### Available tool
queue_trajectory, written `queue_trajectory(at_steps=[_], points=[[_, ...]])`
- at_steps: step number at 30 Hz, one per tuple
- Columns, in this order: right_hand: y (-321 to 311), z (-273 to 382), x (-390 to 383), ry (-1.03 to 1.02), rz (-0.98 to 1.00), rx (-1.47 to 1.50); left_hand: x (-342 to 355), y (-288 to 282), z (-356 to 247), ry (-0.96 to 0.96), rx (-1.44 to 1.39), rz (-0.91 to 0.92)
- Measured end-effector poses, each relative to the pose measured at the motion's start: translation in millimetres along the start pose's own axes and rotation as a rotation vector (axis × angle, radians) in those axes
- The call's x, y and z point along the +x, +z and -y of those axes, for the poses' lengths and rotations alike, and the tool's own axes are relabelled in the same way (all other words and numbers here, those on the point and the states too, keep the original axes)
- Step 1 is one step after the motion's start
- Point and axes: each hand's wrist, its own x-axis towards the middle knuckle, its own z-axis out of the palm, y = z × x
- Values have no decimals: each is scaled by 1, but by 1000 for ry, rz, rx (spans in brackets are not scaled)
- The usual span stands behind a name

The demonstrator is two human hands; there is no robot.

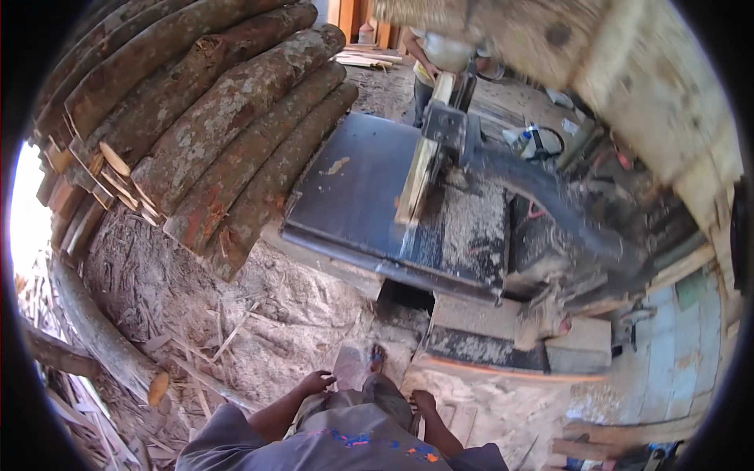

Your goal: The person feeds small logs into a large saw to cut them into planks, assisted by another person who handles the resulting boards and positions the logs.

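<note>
Hiding some timber (415, 184): machine head (446, 127)

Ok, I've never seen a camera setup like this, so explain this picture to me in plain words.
A fisheye camera on the person's head took it, looking down; that is why straight edges bend. At the bottom are the person's own left hand and right hand, held low beside the body; I can make out nothing in either.

Ahead is a dark metal table, seemingly part of a saw, though no blade shows clearly. A length of wood and sawdust lie on it. Beyond, a co-worker's hand is by some wood. Bark-covered logs are stacked at left.
</note>
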Motion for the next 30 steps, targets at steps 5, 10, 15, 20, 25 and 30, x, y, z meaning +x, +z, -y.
queue_trajectory(at_steps=[5, 10, 15, 20, 25, 30], points=[[-80, 267, 38, -433, -266, -177, 66, -66, -223, 392, -147, -233], [-87, 443, 23, -574, -125, 276, 71, -108, -351, 468, -260, -223], [-44, 462, -46, -464, -33, 384, 65, -87, -332, 481, -435, 70], [16, 388, -108, -534, -76, 306, -3, -57, -276, 526, -496, 35], [55, 322, -146, -486, -63, 401, -58, -33, -213, 511, -507, 28], [88, 257, -188, -472, -149, 322, -114, -9, -160, 498, -555, 49]])
